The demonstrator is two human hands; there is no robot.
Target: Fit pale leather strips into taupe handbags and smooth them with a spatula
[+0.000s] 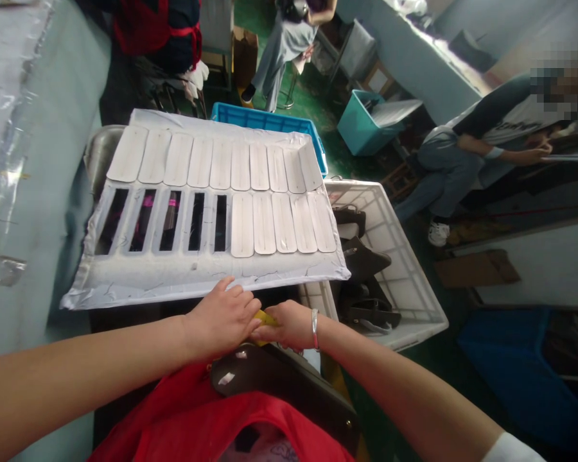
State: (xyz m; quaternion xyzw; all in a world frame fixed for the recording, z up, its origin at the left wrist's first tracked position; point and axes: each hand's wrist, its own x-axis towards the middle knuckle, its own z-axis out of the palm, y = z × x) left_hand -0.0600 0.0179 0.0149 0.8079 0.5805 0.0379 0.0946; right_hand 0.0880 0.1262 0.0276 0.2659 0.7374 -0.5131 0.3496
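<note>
In front of my body, my left hand [228, 317] and my right hand [284, 324] come together just below the near edge of a white-covered board. My right fingers are closed on a yellow object [266, 318], mostly hidden, so its kind is unclear. Curled fingers of my left hand meet it from the other side; what they grip is covered. Across my lap, beneath both hands, lies a dark leather-like bag piece [289, 378] with small shiny fittings and pale patches. On the board [139, 276], pale rounded strips [243, 224] lie in two rows, beside several dark slots.
To the right stands a white crate [409, 282] holding dark leather-like pieces [366, 260]. Behind the board are a blue crate [270, 119] and a teal bin [366, 125]. A pale-green covered surface [33, 256] borders the left. Other people sit at the back and right.
</note>
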